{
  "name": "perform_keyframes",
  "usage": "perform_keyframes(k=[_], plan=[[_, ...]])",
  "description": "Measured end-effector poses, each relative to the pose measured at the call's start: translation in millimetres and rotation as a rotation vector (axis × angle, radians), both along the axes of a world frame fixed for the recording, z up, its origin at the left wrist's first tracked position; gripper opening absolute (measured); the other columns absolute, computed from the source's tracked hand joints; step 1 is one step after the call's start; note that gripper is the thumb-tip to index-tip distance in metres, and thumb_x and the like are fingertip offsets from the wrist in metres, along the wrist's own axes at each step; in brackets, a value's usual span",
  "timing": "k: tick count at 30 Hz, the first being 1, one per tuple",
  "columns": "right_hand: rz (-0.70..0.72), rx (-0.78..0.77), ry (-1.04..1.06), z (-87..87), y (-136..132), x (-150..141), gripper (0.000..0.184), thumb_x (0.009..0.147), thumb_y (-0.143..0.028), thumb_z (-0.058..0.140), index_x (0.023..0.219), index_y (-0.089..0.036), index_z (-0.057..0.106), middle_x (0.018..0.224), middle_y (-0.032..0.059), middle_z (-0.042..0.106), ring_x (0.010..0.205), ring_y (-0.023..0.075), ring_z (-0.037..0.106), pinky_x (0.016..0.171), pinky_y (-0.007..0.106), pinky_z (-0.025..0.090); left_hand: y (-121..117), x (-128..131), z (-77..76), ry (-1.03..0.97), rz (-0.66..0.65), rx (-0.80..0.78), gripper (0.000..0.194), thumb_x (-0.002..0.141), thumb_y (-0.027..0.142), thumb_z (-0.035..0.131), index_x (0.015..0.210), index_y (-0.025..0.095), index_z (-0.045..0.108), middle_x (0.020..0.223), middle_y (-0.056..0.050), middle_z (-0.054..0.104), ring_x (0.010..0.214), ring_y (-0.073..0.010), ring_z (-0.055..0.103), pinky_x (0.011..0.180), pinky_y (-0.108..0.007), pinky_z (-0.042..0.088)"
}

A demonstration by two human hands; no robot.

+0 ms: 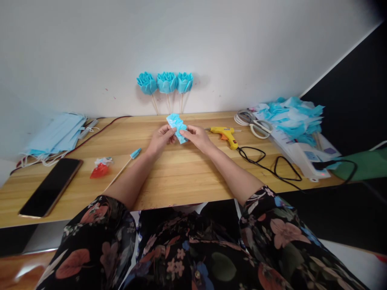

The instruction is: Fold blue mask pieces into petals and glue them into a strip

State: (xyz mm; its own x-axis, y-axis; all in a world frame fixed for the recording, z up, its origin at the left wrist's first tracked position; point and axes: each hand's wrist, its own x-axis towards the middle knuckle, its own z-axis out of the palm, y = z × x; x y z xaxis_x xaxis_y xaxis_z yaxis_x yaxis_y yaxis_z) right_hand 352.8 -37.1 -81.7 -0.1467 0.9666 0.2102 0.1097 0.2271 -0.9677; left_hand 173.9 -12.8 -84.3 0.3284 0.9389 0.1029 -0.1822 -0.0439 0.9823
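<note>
Between my two hands is a crumpled light-blue piece of fabric point(175, 121), held just above the wooden table point(181, 177). My left hand point(163, 139) pinches its left side, thumb on top. On the right side, my right hand point(196, 137) grips it between thumb and fingers. Beyond them, three blue fabric flowers point(167, 82) on thin sticks lean against the wall. By my left forearm lies a stick with a small blue bud point(136, 153) on its end. To the right of my right hand rests a yellow glue gun point(225, 134).
At the left are a stack of blue face masks point(57, 135), a black phone point(51, 187) and a small red plastic packet point(101, 169). White-handled scissors point(260, 129), a heap of blue fabric pieces point(293, 119), a power strip point(310, 163) and a looping black cord point(281, 175) lie at the right.
</note>
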Motion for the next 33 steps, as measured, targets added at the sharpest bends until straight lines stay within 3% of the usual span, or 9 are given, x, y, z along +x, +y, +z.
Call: perform_keyframes(k=[5, 11, 19, 25, 28, 33], plan=[[-0.015, -0.027, 0.054, -1.7, 1.7, 0.1, 0.034, 0.079, -0.051, 0.069, 0.083, -0.017, 0.066, 0.074, -0.0017, 0.059, 0.068, 0.0119, 0.049, 0.067, 0.026, 0.041, -0.5, 1.4, 0.4, 0.048, -0.045, -0.02, 0.054, 0.08, 0.07, 0.069, 0.071, 0.017, 0.06, 0.062, -0.002, 0.065, 0.052, -0.0092, 0.056, 0.05, -0.022, 0.04], [-0.027, -0.032, 0.036, 0.6, 0.5, 0.9, 0.049, 0.087, -0.065, 0.057, 0.07, -0.019, 0.058, 0.069, -0.0015, 0.053, 0.069, 0.0126, 0.047, 0.065, 0.027, 0.038, -1.8, 0.5, 3.1, 0.091, -0.034, -0.007, 0.05, 0.062, 0.058, 0.087, 0.07, 0.018, 0.057, 0.059, 0.001, 0.065, 0.049, -0.0075, 0.053, 0.051, -0.021, 0.039], [0.054, -0.099, -0.003, 11.9, -3.3, 2.3, 0.035, 0.072, -0.05, 0.072, 0.082, -0.017, 0.067, 0.075, -0.0013, 0.062, 0.072, 0.0131, 0.052, 0.07, 0.027, 0.041, -2.8, -2.3, 4.2, 0.183, -0.069, 0.031, 0.042, 0.071, 0.053, 0.082, 0.07, 0.018, 0.059, 0.057, 0.0, 0.063, 0.051, -0.0087, 0.054, 0.053, -0.022, 0.038], [0.075, -0.169, 0.003, 11.9, -2.0, 7.0, 0.033, 0.068, -0.047, 0.073, 0.073, -0.016, 0.067, 0.068, -0.0033, 0.061, 0.068, 0.0124, 0.052, 0.071, 0.028, 0.041, -3.6, -5.5, 8.0, 0.2, -0.163, 0.05, 0.037, 0.074, 0.047, 0.081, 0.069, 0.018, 0.059, 0.057, 0.002, 0.061, 0.052, -0.0081, 0.051, 0.056, -0.022, 0.038], [0.063, -0.19, 0.079, 12.6, -0.8, 9.1, 0.037, 0.071, -0.054, 0.073, 0.072, -0.017, 0.066, 0.069, -0.0016, 0.062, 0.069, 0.0135, 0.055, 0.071, 0.029, 0.043, -1.7, -5.5, 6.4, 0.159, -0.131, 0.011, 0.036, 0.075, 0.046, 0.079, 0.069, 0.018, 0.058, 0.055, 0.002, 0.06, 0.051, -0.0088, 0.052, 0.055, -0.023, 0.039], [0.103, -0.207, 0.106, 15.7, 0.5, 12.6, 0.049, 0.077, -0.067, 0.07, 0.088, -0.019, 0.073, 0.09, 0.0045, 0.072, 0.087, 0.018, 0.064, 0.079, 0.032, 0.049, 2.5, -5.2, 2.5, 0.027, -0.028, -0.02, 0.037, 0.074, 0.044, 0.078, 0.064, 0.019, 0.053, 0.052, 0.002, 0.057, 0.048, -0.0084, 0.051, 0.054, -0.022, 0.039]])
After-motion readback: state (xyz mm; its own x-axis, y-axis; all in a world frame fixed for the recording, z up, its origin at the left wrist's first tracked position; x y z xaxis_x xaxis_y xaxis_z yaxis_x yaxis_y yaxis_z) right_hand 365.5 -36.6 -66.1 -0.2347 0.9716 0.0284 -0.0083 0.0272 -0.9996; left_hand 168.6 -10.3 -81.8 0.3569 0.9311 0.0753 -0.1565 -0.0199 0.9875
